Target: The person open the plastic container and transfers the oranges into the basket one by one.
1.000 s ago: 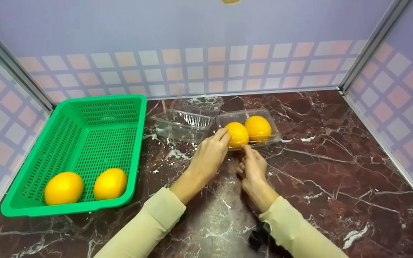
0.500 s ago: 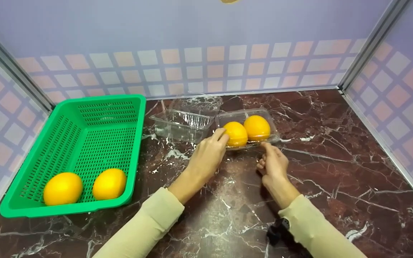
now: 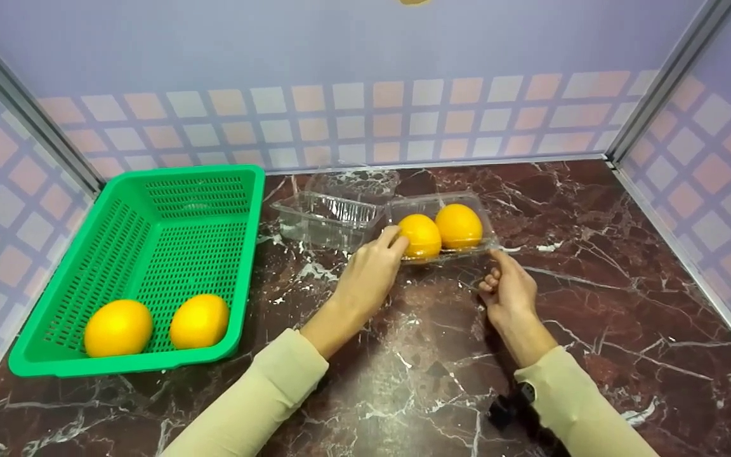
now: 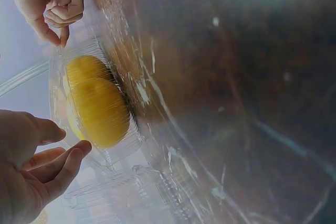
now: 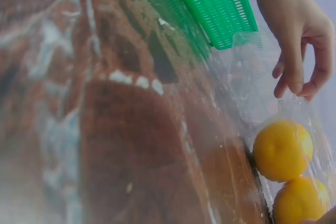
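Observation:
Two oranges (image 3: 421, 236) sit side by side in a clear plastic container (image 3: 429, 203) near the back middle of the table. My left hand (image 3: 365, 273) pinches the container's rim at its left front corner, thumb and fingertips beside the nearer orange (image 4: 105, 114). At the opposite front corner, the thumb and index finger of my right hand (image 3: 511, 289) nip the edge, the other fingers curled in, as the left wrist view shows. The container's front stands close over the marble top.
Left of the oranges, a second clear plastic box (image 3: 327, 222) stands with its lid raised. A green perforated basket (image 3: 251, 254) with two more oranges (image 3: 118, 328) is at the left. Tiled-pattern walls (image 3: 388, 120) enclose the back and sides.
My right hand has slid rightward along the container's front edge, from below the left orange to the right corner. My left hand has stayed at the left corner.

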{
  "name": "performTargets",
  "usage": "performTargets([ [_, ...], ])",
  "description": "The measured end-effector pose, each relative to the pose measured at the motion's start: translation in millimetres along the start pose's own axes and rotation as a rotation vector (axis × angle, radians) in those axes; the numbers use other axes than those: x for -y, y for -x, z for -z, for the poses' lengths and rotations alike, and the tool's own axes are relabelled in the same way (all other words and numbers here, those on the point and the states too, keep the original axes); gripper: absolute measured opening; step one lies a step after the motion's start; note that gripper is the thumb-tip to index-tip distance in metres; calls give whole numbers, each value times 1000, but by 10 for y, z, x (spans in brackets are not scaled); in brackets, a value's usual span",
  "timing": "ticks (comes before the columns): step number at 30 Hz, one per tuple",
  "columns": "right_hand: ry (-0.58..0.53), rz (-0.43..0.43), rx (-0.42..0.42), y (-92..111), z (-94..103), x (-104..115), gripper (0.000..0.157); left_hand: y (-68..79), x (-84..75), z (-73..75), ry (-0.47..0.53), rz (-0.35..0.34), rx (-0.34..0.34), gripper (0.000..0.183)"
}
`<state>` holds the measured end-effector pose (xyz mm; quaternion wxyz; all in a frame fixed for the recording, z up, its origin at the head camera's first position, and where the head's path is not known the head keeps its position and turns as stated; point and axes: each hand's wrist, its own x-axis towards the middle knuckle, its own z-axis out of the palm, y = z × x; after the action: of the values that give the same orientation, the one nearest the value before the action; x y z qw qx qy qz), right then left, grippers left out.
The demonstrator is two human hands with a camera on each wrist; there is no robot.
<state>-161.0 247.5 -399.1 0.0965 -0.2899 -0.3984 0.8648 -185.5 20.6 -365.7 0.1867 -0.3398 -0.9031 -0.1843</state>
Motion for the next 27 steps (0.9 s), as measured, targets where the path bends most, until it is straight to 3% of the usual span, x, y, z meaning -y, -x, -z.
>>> performTargets([
  [7, 6, 37, -69, -29, -51, -2, 30, -6, -12, 25, -11, 4, 18, 25],
  [16, -15, 34, -78, -57, -46, 22, 34, -16, -38, 14, -97, -9, 5, 22],
  [27, -17, 20, -84, -53, -65, 36, 32, -147, -233, 23, -309, 139, 112, 32],
])
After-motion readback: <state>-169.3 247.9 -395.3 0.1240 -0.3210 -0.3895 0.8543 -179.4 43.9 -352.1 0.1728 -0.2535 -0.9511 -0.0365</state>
